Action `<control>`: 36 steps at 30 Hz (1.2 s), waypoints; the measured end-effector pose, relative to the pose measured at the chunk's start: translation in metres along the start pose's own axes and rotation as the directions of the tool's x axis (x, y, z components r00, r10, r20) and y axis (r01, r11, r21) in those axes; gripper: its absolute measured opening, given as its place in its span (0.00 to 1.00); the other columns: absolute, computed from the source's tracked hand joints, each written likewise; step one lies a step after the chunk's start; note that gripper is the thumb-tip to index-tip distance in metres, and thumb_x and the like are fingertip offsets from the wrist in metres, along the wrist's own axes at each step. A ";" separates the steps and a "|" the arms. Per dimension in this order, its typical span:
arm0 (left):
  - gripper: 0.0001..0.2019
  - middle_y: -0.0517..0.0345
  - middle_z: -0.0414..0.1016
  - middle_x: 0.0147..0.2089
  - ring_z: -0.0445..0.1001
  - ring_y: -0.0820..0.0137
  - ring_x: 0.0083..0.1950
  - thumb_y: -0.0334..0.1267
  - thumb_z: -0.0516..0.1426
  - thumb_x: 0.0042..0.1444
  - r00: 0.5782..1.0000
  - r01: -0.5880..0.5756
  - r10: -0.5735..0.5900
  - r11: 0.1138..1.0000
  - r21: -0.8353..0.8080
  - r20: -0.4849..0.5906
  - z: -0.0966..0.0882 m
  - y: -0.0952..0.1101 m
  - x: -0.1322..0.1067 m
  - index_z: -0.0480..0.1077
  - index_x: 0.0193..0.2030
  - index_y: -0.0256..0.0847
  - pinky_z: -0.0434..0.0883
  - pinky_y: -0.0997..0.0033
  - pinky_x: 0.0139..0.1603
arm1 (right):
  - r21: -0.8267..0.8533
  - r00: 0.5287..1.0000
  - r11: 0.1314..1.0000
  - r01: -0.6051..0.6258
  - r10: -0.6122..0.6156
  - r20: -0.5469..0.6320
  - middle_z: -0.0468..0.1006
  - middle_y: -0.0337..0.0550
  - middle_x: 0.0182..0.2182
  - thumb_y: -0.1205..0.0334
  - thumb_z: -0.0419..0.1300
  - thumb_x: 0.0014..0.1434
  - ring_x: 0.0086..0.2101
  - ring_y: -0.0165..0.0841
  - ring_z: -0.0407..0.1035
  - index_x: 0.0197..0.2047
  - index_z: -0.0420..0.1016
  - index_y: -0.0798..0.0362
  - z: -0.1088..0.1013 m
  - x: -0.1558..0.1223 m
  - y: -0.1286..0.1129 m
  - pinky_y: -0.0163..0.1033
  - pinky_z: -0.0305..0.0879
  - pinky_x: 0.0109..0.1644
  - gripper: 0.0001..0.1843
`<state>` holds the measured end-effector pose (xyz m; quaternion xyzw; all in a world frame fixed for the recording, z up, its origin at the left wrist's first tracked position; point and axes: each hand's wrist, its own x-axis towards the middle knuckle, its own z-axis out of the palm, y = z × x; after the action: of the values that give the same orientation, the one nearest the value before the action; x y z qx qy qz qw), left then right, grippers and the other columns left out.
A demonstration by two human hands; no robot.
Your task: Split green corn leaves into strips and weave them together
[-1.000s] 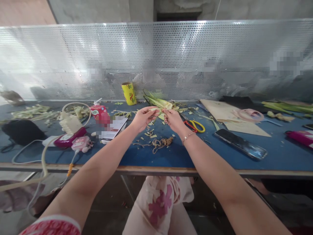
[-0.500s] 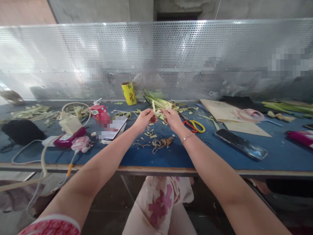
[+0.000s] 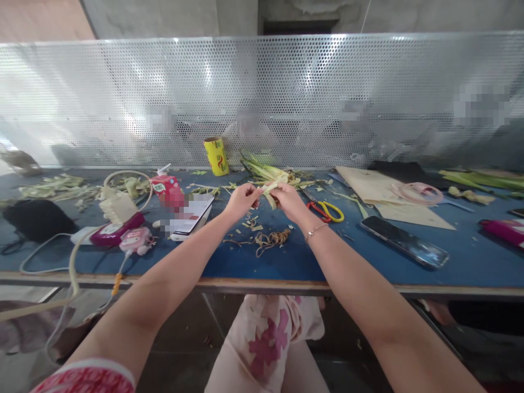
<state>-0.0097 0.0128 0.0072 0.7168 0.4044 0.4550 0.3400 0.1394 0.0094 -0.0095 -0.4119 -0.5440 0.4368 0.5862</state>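
Between my two hands is a pale green leaf strip (image 3: pixel 270 191), bent over with one end hanging down. My left hand (image 3: pixel 244 201) pinches it from the left, fingertips closed. From the other side my right hand (image 3: pixel 288 200), a thin bracelet at its wrist, has closed fingers on the same strip. Just behind the hands lies a bunch of green and whitish stalks (image 3: pixel 262 170). Nearer me on the blue table (image 3: pixel 245 262) is a loose tangle of brown twine (image 3: pixel 272 240), with small pale scraps around it.
Right of my hands lie scissors (image 3: pixel 325 211) with red and yellow handles, a phone (image 3: pixel 403 240) and brown cardboard (image 3: pixel 360 183). At left are a pink drink carton (image 3: pixel 167 188), another phone (image 3: pixel 192 215) and cables. A yellow cylinder (image 3: pixel 216 156) stands before a perforated metal screen (image 3: pixel 278 82).
The strip stood upright at my left fingertips; now it is bent across between both hands, its end hanging down. My hands have come slightly closer together.
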 end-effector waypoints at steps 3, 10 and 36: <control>0.16 0.62 0.68 0.18 0.67 0.76 0.20 0.47 0.58 0.52 0.998 0.036 -0.037 0.999 -0.026 -0.041 -0.002 -0.001 0.002 0.61 0.22 0.39 0.65 0.75 0.24 | 0.045 0.997 0.999 -0.018 0.015 0.070 0.72 0.35 0.25 0.69 0.57 0.46 0.24 0.27 0.67 0.49 0.66 0.54 -0.001 -0.002 -0.004 0.32 0.61 0.26 0.23; 0.15 0.61 0.69 0.18 0.67 0.75 0.19 0.44 0.60 0.51 0.989 0.073 -0.080 0.995 -0.061 -0.121 -0.004 0.000 0.002 0.62 0.22 0.39 0.66 0.74 0.23 | -0.161 0.967 0.967 0.199 -0.167 0.191 0.76 0.37 0.29 0.72 0.60 0.43 0.31 0.31 0.71 0.57 0.58 0.52 -0.006 -0.001 0.002 0.37 0.68 0.36 0.36; 0.10 0.63 0.67 0.20 0.63 0.75 0.23 0.42 0.56 0.50 0.992 -0.115 0.098 0.967 0.228 0.086 -0.002 -0.017 0.006 0.73 0.28 0.37 0.59 0.75 0.26 | -0.475 0.973 0.850 0.225 -0.216 0.075 0.71 0.36 0.21 0.65 0.56 0.51 0.26 0.29 0.65 0.25 0.70 0.53 -0.005 0.000 0.003 0.36 0.61 0.34 0.05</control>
<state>-0.0146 0.0255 -0.0041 0.7886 0.4029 0.3955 0.2437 0.1438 0.0106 -0.0131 -0.4751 -0.6845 0.2218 0.5065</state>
